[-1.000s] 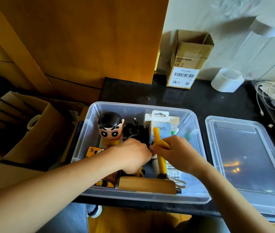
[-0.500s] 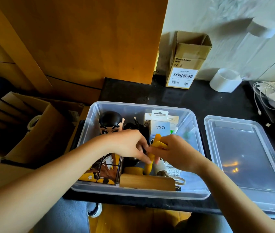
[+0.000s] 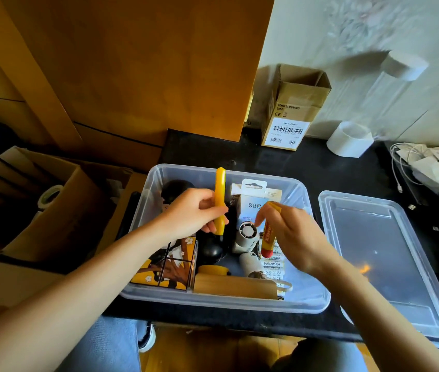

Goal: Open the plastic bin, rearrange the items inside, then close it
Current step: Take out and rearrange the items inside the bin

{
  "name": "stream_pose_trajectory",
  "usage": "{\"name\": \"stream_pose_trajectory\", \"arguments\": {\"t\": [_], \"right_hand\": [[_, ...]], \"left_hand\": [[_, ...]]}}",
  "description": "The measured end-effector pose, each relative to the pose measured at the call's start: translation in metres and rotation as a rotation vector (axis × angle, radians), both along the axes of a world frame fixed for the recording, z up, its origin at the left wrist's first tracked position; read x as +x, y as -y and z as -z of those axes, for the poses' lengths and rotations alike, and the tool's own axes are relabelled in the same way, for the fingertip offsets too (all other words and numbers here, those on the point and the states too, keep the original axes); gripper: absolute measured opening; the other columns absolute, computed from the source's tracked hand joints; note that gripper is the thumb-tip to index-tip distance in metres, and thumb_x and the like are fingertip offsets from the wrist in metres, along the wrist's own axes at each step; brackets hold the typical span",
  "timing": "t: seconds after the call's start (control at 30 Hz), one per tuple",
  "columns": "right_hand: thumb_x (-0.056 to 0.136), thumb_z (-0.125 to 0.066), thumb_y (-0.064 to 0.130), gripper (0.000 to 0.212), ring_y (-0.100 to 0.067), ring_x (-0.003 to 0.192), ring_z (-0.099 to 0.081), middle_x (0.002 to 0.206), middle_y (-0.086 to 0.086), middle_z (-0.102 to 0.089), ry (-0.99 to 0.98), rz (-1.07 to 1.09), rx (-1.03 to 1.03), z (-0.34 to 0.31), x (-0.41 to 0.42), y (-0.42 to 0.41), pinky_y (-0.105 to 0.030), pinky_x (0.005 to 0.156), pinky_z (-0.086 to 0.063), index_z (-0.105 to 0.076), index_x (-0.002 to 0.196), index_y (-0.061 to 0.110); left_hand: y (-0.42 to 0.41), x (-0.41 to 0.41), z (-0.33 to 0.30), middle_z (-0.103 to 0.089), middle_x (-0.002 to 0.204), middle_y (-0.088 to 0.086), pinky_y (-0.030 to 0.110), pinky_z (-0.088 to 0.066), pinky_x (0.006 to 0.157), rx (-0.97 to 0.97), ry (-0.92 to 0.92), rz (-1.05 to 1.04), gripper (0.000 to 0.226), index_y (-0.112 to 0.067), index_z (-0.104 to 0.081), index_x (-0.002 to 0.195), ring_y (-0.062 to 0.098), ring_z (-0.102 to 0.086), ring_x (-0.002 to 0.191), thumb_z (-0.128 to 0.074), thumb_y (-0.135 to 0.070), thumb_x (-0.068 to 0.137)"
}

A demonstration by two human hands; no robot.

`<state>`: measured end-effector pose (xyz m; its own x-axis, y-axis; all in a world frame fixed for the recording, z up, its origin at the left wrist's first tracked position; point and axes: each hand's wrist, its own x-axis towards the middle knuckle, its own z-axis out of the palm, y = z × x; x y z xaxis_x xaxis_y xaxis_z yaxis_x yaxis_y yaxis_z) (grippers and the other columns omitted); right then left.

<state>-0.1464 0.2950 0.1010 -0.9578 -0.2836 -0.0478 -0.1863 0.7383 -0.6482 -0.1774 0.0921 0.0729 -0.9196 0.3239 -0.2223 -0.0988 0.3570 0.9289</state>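
The clear plastic bin [image 3: 317, 299] stands open on the black counter, its lid [image 3: 384, 253] lying flat to its right. My left hand [image 3: 194, 210] grips a long yellow stick-shaped item [image 3: 220, 189], held upright above the bin. My right hand [image 3: 293, 234] pinches a yellow tube with a red cap [image 3: 268, 234], cap pointing down. Inside the bin lie a yellow picture box [image 3: 170, 267], a wooden block [image 3: 234, 285], a small white fan [image 3: 246, 233], a white packaged box [image 3: 253, 202] and a black-haired figure [image 3: 175, 187], partly hidden by my left hand.
An open cardboard box [image 3: 290, 114] and a white tape roll [image 3: 349, 139] stand at the back of the counter. White cables and papers [image 3: 433, 165] lie at the right. A large cardboard box [image 3: 38, 200] sits left of the bin, beside a wooden cabinet.
My hands have moved apart and risen out of the bin. The left now lifts the long yellow item upright; the right now holds the red-capped tube.
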Motion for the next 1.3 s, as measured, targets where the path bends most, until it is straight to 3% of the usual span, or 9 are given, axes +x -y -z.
{"name": "stream_pose_trajectory", "arguments": {"t": [0.1,0.27,0.4,0.6,0.8,0.9,1.03,1.17,1.3], "right_hand": [[0.099,-0.036,0.034,0.043,-0.019,0.059,-0.055,0.072,-0.006,-0.062,0.109,0.013,0.12,0.0,-0.007,-0.011,-0.032,0.06,-0.049,-0.059,0.084,0.001],[0.095,-0.052,0.026,0.025,-0.01,0.097,-0.06,0.117,0.004,-0.063,0.282,-0.38,0.594,-0.005,-0.009,-0.023,-0.018,0.09,-0.044,-0.058,0.119,0.02],[0.076,-0.077,0.028,0.059,-0.012,0.096,-0.06,0.11,0.006,-0.067,0.429,-0.48,0.698,-0.004,-0.007,-0.022,-0.031,0.097,-0.046,-0.048,0.126,0.033],[0.088,-0.061,0.017,0.024,-0.013,0.101,-0.058,0.115,0.004,-0.064,0.497,-0.593,0.63,-0.009,-0.009,-0.021,-0.029,0.092,-0.048,-0.06,0.11,0.027],[0.085,-0.064,0.041,0.031,-0.006,0.091,-0.056,0.11,0.006,-0.065,0.51,-0.572,0.622,-0.011,-0.007,-0.029,-0.01,0.075,-0.039,-0.067,0.109,0.021],[0.089,-0.058,0.04,0.022,-0.007,0.089,-0.058,0.1,0.008,-0.065,0.372,-0.473,0.503,-0.01,-0.013,-0.032,-0.013,0.081,-0.042,-0.065,0.098,0.021],[0.095,-0.049,0.034,0.026,-0.011,0.088,-0.059,0.109,0.001,-0.065,0.239,-0.271,0.368,-0.005,-0.018,-0.025,-0.021,0.083,-0.049,-0.061,0.108,0.015],[0.095,-0.05,0.032,0.025,-0.017,0.09,-0.064,0.108,-0.004,-0.066,0.223,-0.142,0.281,0.0,-0.016,-0.023,-0.028,0.085,-0.053,-0.059,0.109,0.012],[0.094,-0.052,0.03,0.022,-0.018,0.09,-0.065,0.109,-0.005,-0.067,0.235,-0.081,0.246,0.003,-0.011,-0.024,-0.025,0.082,-0.052,-0.058,0.107,0.014]], "left_hand": [[0.001,0.005,-0.002,-0.072,0.082,0.004,0.013,-0.045,0.053,0.005,-0.033,-0.023,0.009,-0.006,-0.058,0.095,0.002,-0.061,0.057,-0.052,-0.012,0.096],[0.0,0.008,-0.008,-0.073,0.079,0.004,0.028,-0.05,0.077,-0.002,-0.044,0.03,0.013,-0.004,-0.057,0.099,0.016,-0.068,0.081,-0.05,-0.015,0.097],[-0.005,0.007,-0.011,-0.069,0.084,0.005,0.018,-0.053,0.071,0.029,-0.02,0.03,0.009,-0.008,-0.052,0.099,0.014,-0.067,0.077,-0.043,-0.007,0.098],[-0.014,0.009,-0.009,-0.063,0.077,0.0,0.013,-0.045,0.057,-0.027,0.006,0.102,0.013,-0.011,-0.052,0.096,0.009,-0.056,0.061,-0.04,-0.006,0.099],[-0.022,0.008,-0.007,-0.061,0.076,0.001,0.009,-0.042,0.054,-0.053,0.012,0.117,0.016,-0.013,-0.052,0.092,0.006,-0.053,0.061,-0.04,-0.005,0.099],[-0.027,0.007,-0.006,-0.059,0.076,0.001,0.009,-0.042,0.056,-0.069,-0.002,0.098,0.018,-0.014,-0.051,0.088,0.006,-0.052,0.062,-0.04,-0.004,0.098],[-0.031,0.005,-0.002,-0.054,0.071,-0.003,0.02,-0.042,0.065,-0.142,-0.086,0.116,0.012,-0.017,-0.057,0.086,0.003,-0.05,0.062,-0.051,-0.008,0.094],[-0.037,0.008,0.003,-0.053,0.064,-0.01,0.012,-0.037,0.053,-0.309,-0.139,0.217,0.018,-0.026,-0.059,0.093,-0.001,-0.05,0.054,-0.073,-0.027,0.081],[-0.046,0.009,0.006,-0.055,0.067,-0.011,0.016,-0.034,0.053,-0.459,-0.191,0.258,0.019,-0.03,-0.061,0.089,0.004,-0.053,0.061,-0.075,-0.034,0.077]]}}
